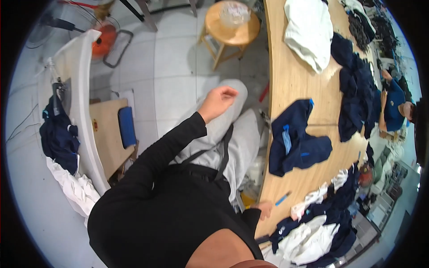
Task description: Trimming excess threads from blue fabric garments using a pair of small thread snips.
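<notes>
My left hand point(219, 102) hangs over my grey-clad knee with its fingers loosely curled in, and nothing shows in it. At the near edge of the wooden table point(308, 190), my right hand point(264, 209) is small and blurred, so its fingers do not show clearly. Just beyond it lies a slim blue tool point(283, 198) with a dark tip, apart from the hand. A navy garment piece point(297, 140) with light-blue patches is spread on the table to my right.
White knit cloth point(309, 33) and dark navy cloth point(355, 96) cover the table's far side. A mixed white and navy heap point(313, 241) lies at lower right. Ahead stands a round wooden stool point(219, 33) with a clear plastic container point(234, 14). Another person point(395, 105) sits across the table.
</notes>
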Demonstrator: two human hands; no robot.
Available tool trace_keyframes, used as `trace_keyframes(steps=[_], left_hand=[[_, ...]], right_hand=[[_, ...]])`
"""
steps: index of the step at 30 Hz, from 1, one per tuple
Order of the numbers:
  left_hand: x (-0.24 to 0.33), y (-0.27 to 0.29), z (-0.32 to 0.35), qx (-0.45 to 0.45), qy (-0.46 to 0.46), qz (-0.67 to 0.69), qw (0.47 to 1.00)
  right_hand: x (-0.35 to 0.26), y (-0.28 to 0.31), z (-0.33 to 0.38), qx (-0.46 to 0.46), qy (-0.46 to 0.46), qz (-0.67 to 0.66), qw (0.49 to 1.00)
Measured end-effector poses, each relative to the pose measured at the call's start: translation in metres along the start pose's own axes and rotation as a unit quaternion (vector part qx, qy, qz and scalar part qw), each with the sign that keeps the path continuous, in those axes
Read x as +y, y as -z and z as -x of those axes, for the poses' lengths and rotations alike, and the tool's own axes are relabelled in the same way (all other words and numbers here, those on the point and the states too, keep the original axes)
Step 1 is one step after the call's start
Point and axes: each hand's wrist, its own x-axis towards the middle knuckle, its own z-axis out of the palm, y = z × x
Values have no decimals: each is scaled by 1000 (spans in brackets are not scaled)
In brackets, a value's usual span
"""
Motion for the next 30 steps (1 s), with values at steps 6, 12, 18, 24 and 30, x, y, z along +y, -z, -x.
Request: trace_keyframes(steps=[6, 12, 18, 24, 30], left_hand=[[70, 43, -137, 169, -215, -259, 926], [111, 33, -272, 245, -197, -372, 873], [147, 38, -324, 149, -104, -565, 805], [110, 29, -313, 230, -284, -190, 911], [60, 89, -294, 237, -211, -399, 860]], right_hand=[[20, -40, -35, 61, 9, 81, 995], [37, -53, -41, 31, 85, 113, 990], [25, -17, -20, -18, 164, 179, 970], [37, -21, -36, 3, 181, 252, 951], [27, -34, -25, 11, 205, 223, 953]])
